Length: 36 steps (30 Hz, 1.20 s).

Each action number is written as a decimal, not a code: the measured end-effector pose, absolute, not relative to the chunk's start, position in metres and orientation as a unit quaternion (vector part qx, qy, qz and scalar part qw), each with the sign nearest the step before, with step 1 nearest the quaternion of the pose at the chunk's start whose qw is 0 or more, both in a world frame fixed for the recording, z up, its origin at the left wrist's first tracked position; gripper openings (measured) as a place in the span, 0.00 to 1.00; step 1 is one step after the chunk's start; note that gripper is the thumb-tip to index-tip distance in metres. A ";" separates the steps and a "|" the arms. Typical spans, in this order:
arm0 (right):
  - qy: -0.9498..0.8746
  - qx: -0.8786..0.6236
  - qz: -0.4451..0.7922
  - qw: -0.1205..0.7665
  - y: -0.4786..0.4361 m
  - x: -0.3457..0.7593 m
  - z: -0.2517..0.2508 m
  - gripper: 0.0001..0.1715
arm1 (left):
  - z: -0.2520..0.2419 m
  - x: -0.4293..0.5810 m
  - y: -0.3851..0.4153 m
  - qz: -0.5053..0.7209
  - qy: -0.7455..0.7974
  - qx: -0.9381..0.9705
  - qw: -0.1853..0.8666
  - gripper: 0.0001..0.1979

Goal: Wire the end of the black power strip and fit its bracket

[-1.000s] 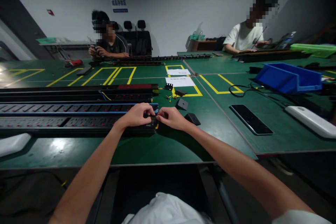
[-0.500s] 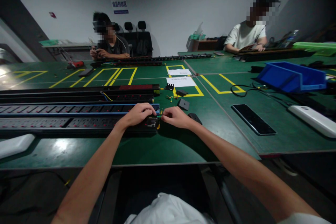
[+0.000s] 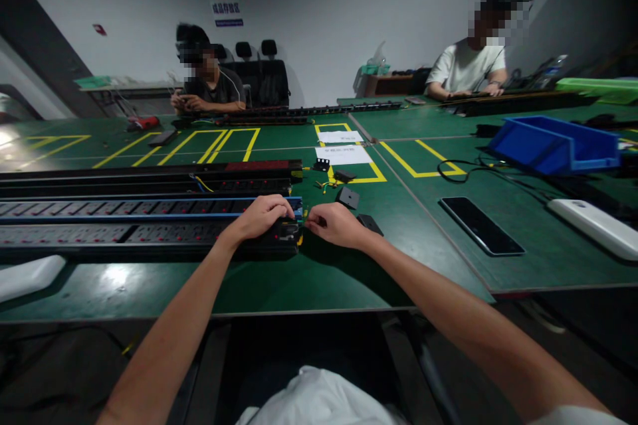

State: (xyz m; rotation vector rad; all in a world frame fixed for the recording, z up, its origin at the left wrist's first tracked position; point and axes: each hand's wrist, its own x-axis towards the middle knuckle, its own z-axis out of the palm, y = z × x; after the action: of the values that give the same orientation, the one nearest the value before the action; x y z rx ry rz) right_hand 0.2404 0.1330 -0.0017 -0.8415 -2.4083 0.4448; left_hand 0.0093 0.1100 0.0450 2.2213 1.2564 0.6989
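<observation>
Several long black power strips (image 3: 124, 232) lie side by side on the green table (image 3: 319, 275), their right ends in front of me. My left hand (image 3: 262, 218) rests curled over the right end of the nearest strip, fingers pressed on it. My right hand (image 3: 335, 224) is closed in a pinch just off that end, holding thin yellow and green wires (image 3: 304, 214) that come out of the strip. Two small black end caps (image 3: 346, 197) (image 3: 369, 222) lie right behind my right hand.
A black phone (image 3: 481, 226) and a white case (image 3: 593, 228) lie to the right, a blue bin (image 3: 555, 144) and black cable (image 3: 463, 169) behind them. Papers (image 3: 343, 154) and small parts sit mid-table. Two people work at the far side. A white object (image 3: 27, 277) lies near left.
My right hand has drawn slightly to the right, away from the strip's end, with the wires pinched. My left hand stayed on the strip.
</observation>
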 end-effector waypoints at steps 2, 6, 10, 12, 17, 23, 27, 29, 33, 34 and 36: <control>-0.902 -0.311 0.136 0.267 0.132 0.241 -0.001 0.10 | 0.045 0.009 0.110 0.256 0.461 0.813 0.245 0.16; -0.914 -0.303 0.096 0.253 0.130 0.243 0.002 0.08 | 0.045 0.009 0.110 0.257 0.462 0.813 0.244 0.16; -0.916 -0.306 0.085 0.244 0.129 0.243 0.005 0.07 | 0.044 0.008 0.111 0.256 0.463 0.814 0.240 0.15; -0.916 -0.308 0.083 0.242 0.128 0.243 0.005 0.06 | 0.044 0.009 0.111 0.255 0.463 0.815 0.239 0.15; -0.915 -0.312 0.086 0.241 0.128 0.242 0.007 0.07 | 0.043 0.010 0.110 0.256 0.458 0.820 0.229 0.12; -0.912 -0.302 0.128 0.246 0.127 0.243 0.008 0.05 | 0.039 0.009 0.108 0.238 0.451 0.840 0.187 0.08; -0.914 -0.295 0.143 0.240 0.128 0.247 0.012 0.04 | 0.037 0.007 0.109 0.227 0.434 0.855 0.170 0.09; -0.914 -0.295 0.144 0.237 0.129 0.249 0.015 0.07 | 0.037 0.006 0.110 0.228 0.430 0.856 0.171 0.09; -0.911 -0.312 0.140 0.229 0.131 0.254 0.020 0.04 | 0.037 0.005 0.110 0.229 0.428 0.856 0.175 0.10; -0.911 -0.314 0.140 0.229 0.131 0.254 0.020 0.03 | 0.037 0.006 0.110 0.228 0.427 0.858 0.174 0.10; -0.912 -0.310 0.139 0.230 0.133 0.255 0.020 0.04 | 0.038 0.006 0.109 0.223 0.422 0.862 0.172 0.11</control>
State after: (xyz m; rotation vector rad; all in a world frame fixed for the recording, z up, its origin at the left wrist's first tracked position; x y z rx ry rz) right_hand 0.2552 0.1327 0.0201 -0.8522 -2.5085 0.3821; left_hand 0.0059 0.1093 0.0383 2.4458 1.1967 0.6320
